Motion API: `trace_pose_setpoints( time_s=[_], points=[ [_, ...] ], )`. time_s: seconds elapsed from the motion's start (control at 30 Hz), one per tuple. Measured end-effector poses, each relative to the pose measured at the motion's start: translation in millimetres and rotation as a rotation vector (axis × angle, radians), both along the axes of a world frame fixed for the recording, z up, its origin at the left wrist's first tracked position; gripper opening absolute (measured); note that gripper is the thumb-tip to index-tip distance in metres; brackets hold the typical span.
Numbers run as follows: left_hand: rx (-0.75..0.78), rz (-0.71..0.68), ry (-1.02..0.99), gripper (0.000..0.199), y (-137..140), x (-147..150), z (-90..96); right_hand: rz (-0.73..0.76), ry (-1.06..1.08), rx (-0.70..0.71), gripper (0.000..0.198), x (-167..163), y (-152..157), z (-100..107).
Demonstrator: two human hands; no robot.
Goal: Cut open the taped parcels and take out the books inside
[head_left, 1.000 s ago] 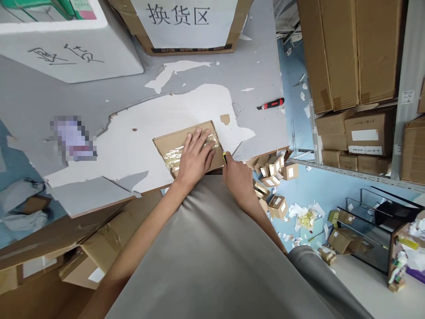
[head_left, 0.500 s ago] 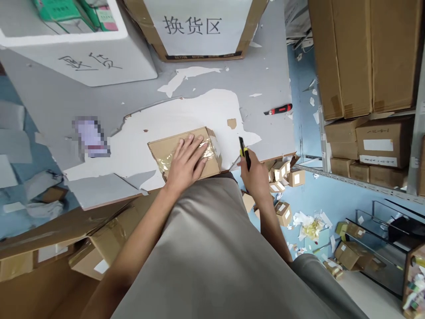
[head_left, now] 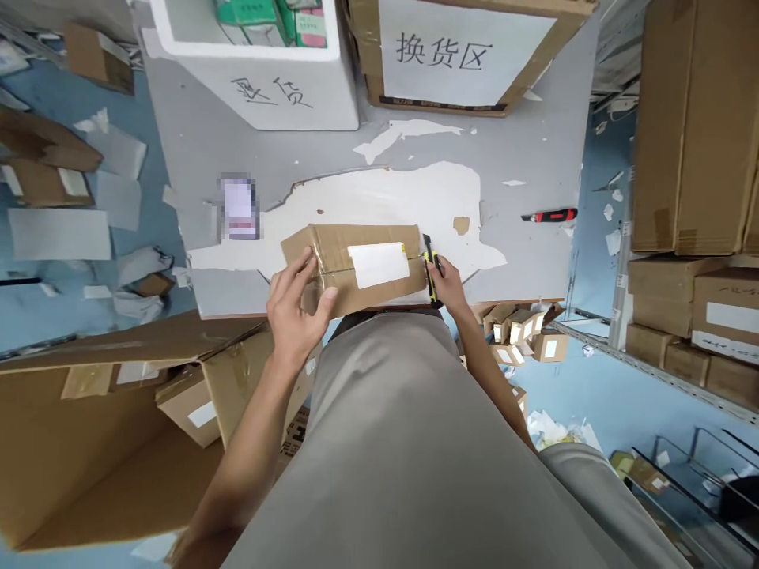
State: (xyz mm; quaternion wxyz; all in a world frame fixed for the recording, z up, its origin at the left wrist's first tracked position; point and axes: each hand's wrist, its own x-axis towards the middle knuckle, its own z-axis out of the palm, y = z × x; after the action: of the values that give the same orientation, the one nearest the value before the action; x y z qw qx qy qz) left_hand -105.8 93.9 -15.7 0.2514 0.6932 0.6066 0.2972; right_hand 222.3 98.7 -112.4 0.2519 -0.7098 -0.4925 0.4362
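Observation:
A taped cardboard box (head_left: 332, 288) with a white label on its upper face lies at the table's front edge. My left hand (head_left: 296, 316) grips its left end, the fingers on the far side and the thumb on the near part. In my right hand (head_left: 449, 286) is a yellow-and-black utility knife (head_left: 436, 273), held close against the box's right end. Whether the blade touches the cardboard I cannot tell. To the right, a red-and-black utility knife (head_left: 554, 215) lies loose on the table.
A white foam box (head_left: 302, 87) and a large labelled carton (head_left: 510, 47) stand at the table's back. A blurred phone (head_left: 240, 207) lies on the left. An open carton (head_left: 118, 442) is below the table at left; shelves with boxes (head_left: 726, 316) line the right.
The box has been turned so its labelled face shows on top. My left hand has gone from its top to its left end. My right hand has brought the knife beside the right end.

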Motion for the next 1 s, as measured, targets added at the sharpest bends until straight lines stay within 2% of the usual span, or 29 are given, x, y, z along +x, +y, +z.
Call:
trace_pose_setpoints(
  time_s=[0.1,0.2,0.3,0.4,0.5,0.57,0.7,0.8,0.9,1.0],
  points=[
    [-0.156,0.035,-0.149,0.059,0.9,15.5,-14.6,-0.023,-0.151,0.017,0.044,22.9,-16.1,26.6],
    [-0.301,0.041,-0.328,0.065,6.8,30.7,-51.6,-0.065,-0.296,0.015,0.044,44.1,-24.9,44.4],
    [-0.404,0.077,-0.419,0.074,12.0,36.2,-90.2,-0.039,-0.328,-0.018,0.044,52.8,-26.4,55.3],
    [-0.44,0.081,-0.452,0.073,15.5,33.0,-111.1,0.048,-0.389,-0.003,0.048,49.3,-23.3,70.0],
    [-0.419,0.087,-0.464,0.064,18.6,29.9,-116.7,0.149,-0.522,0.071,0.052,32.4,-13.6,91.9],
    [-0.39,0.106,-0.477,0.059,20.4,30.8,-117.8,0.295,-0.545,0.091,0.052,12.5,-2.0,106.3],
    [-0.358,0.113,-0.536,0.048,21.8,34.9,-119.0,0.714,-0.624,-0.009,0.052,-39.3,28.4,124.4],
    [-0.335,0.063,-0.541,0.035,22.3,35.1,-118.4,0.958,-0.764,-0.099,0.052,-72.3,48.5,129.9],
    [-0.334,0.038,-0.552,0.037,23.0,34.2,-117.8,1.106,-0.866,-0.145,0.053,-91.0,61.1,133.8],
    [-0.333,0.038,-0.552,0.039,23.2,34.4,-118.7,1.176,-0.92,-0.18,0.059,-98.6,67.1,138.2]
  ],
)
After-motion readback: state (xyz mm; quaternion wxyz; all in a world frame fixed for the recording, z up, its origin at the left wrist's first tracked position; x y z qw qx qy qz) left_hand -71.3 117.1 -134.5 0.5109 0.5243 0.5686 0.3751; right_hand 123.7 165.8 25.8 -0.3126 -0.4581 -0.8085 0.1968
